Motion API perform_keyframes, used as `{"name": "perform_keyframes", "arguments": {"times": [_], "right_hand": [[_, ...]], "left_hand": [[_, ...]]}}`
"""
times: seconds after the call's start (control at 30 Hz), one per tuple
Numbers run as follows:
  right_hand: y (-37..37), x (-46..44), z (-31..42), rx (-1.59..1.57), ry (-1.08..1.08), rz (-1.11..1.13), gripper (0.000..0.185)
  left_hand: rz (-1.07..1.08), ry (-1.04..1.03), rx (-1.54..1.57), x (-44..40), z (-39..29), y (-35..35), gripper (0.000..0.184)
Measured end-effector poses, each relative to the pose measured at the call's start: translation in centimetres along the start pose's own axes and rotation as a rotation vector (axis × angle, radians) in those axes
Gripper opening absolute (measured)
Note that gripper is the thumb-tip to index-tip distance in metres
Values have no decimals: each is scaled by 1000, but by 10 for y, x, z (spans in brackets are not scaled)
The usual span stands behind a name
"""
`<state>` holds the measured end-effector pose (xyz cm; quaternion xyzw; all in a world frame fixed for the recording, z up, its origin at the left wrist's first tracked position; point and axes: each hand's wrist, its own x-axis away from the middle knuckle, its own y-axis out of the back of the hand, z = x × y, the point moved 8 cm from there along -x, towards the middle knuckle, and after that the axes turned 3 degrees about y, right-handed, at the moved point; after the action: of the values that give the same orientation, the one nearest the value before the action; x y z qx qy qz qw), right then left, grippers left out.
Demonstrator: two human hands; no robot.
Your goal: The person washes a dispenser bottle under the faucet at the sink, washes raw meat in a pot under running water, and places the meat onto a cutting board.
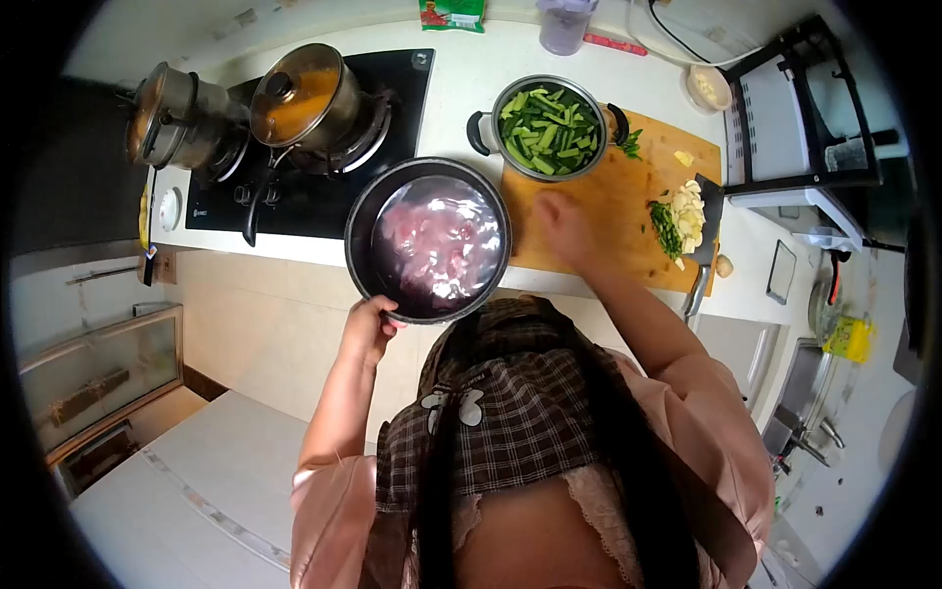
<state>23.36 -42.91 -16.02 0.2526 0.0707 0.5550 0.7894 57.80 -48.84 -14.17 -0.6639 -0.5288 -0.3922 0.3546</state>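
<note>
My left hand (369,328) grips the near rim of a round dark pot (358,260), with fingers closed over its edge. In the pot, pinkish raw meat (422,236) lies in shiny liquid. To the right, my right hand (559,222) is over the wooden cutting board (599,236), its fingers smeared by motion. Just beyond that hand stands a steel pot (502,128) with black handles, full of cut green vegetables (549,133). At the board's right side, sliced pale pieces (687,218) and chopped greens (664,226) lie beside and partly on a cleaver (705,255).
A black gas hob (324,201) at left bears a lidded pot (324,108) and a stacked steel pot (182,123). A black rack (800,108) borders the counter's right; a sink (795,393) is lower right. A green packet (451,14) and purple-tinted container (566,27) stand at the back.
</note>
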Motion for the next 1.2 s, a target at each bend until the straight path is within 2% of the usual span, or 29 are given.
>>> {"name": "perform_keyframes", "arguments": {"times": [0.03,0.1,0.23,0.3,0.33,0.4,0.43,0.47,0.5,0.57,0.6,0.63,0.67,0.7,0.73,0.77,0.83,0.87,0.9,0.97,1.0,1.1,1.13,1.2], "right_hand": [[16,-10,-22,-186,-202,-115,39],[23,-23,-51,-723,-463,-192,48],[13,-35,-73,-782,-526,-94,56],[19,-32,-70,-821,-532,-233,48],[18,-31,-72,-821,-534,-224,48],[19,-20,-84,-755,-677,-209,38],[19,-14,-63,-749,-675,-196,38],[23,-11,-15,-511,-502,-72,33],[14,-8,24,-275,-326,49,28],[-20,-7,76,-419,34,135,23],[-34,-11,89,-372,138,125,27],[-48,-17,101,-325,243,115,30],[-62,-26,109,-326,249,122,30],[-85,-36,93,-294,-55,219,30],[-101,-39,74,-254,-357,312,29],[-109,-53,66,-250,-349,319,29],[-135,-70,38,-466,-574,323,37],[-143,-74,28,-485,-693,324,44],[-149,-85,26,-481,-684,329,44],[-160,-92,11,-422,-815,310,51],[-168,-91,24,-609,-786,354,55],[-146,-74,88,-470,-785,461,57],[-160,-86,81,-523,-684,426,60],[-154,-84,95,-582,-631,413,58]], "left_hand": [[16,-10,-24,-4,-2,-4,6],[14,-36,-36,-11,-6,-8,5],[1,-91,-113,-19,-23,-12,4],[-23,-110,-134,-24,-31,-11,5],[-30,-108,-130,-27,-33,-11,5],[-49,-134,-182,-29,-36,-9,9],[-58,-151,-204,-30,-38,-8,11],[-5,-110,-249,-30,-36,-8,27],[-12,-110,-238,-38,-25,-4,27],[-277,-657,-249,-37,-34,13,46],[-487,-758,-601,2,-51,2,58],[-571,-975,-592,43,-69,-17,52],[-393,-984,-425,40,-69,-26,50],[-213,-984,-258,37,-71,-36,50],[-133,-836,-91,26,-67,-46,49],[-110,-630,92,6,-58,-53,49],[-105,-207,269,-26,-42,-67,47],[-50,-109,347,-51,-35,-72,42],[76,-38,326,-95,-22,-71,40],[85,-36,530,-145,-18,-72,48],[82,-39,537,-141,-29,-77,48],[115,-26,613,-130,-60,-86,47],[140,10,640,-137,-62,-87,51],[178,75,646,-141,-60,-90,56]]}}
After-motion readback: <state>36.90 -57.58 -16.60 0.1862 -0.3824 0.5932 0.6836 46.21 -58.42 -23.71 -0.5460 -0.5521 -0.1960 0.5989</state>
